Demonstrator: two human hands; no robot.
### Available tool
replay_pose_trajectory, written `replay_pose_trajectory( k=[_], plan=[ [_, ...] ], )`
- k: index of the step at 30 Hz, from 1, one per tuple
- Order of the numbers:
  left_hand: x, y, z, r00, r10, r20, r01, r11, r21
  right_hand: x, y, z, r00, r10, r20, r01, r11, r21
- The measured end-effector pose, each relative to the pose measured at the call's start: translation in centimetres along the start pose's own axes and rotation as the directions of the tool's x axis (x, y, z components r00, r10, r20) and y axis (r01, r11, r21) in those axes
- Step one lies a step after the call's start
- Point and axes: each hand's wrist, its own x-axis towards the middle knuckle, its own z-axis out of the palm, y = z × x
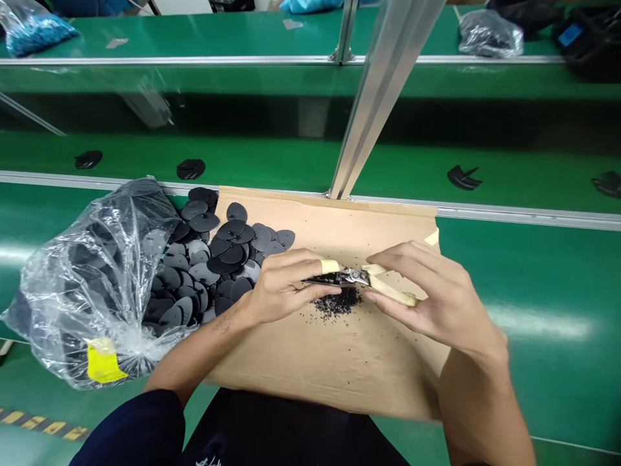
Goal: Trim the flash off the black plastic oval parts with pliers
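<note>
My right hand (pixel 431 294) is wrapped round the pale yellow handles of a pair of nippers (pixel 395 289), whose metal jaws point left. Between the thumb and fingers of my left hand (pixel 286 281) is a black plastic disc (pixel 326 279), seen nearly edge-on. The jaws meet the disc's right edge; whether they are closed on it I cannot tell. Yellow tape wraps one left fingertip. Under my hands lies a heap of small black clippings (pixel 339 303) on a brown cardboard sheet (pixel 310 362). Left of it spreads a pile of black discs (pixel 194 275).
A clear plastic bag (pixel 97 278) of discs with a yellow label stands at the left. A slanted metal post (pixel 373 97) rises behind the cardboard. Beyond the rail, a green conveyor belt (pixel 272 158) carries several spaced black parts. Bags lie on the far ledge.
</note>
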Motion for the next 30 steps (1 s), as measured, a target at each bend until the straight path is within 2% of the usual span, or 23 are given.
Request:
replay_pose_trajectory(
  k=[8,14,20,26,28,30],
  plan=[
    [-0.2,0.0,0.3,0.999,0.002,-0.042,-0.003,1.0,-0.018,-0.4,-0.2,0.4,0.999,-0.028,-0.044,0.023,0.995,-0.1],
    [-0.6,-0.2,0.7,0.998,0.017,-0.054,-0.019,0.999,-0.044,-0.8,-0.5,0.3,0.998,-0.044,-0.05,0.03,0.969,-0.245],
    [-0.1,-0.3,-0.3,0.994,0.047,0.095,-0.055,0.996,0.077,-1.3,-0.1,-0.7,0.999,-0.016,-0.03,0.007,0.961,-0.276],
    [-0.6,-0.7,0.3,0.956,0.065,0.286,-0.128,0.97,0.205,-1.5,-0.5,-0.7,0.99,0.107,0.097,-0.069,0.941,-0.33],
    [-0.9,-0.9,0.6,0.946,0.079,0.315,-0.165,0.952,0.258,-1.7,-0.6,-0.8,0.981,0.157,0.116,-0.111,0.937,-0.33],
    [-1.0,-1.1,0.7,0.952,0.089,0.294,-0.177,0.941,0.288,-2.1,-0.6,-1.2,0.972,0.204,0.118,-0.157,0.933,-0.324]
  ],
)
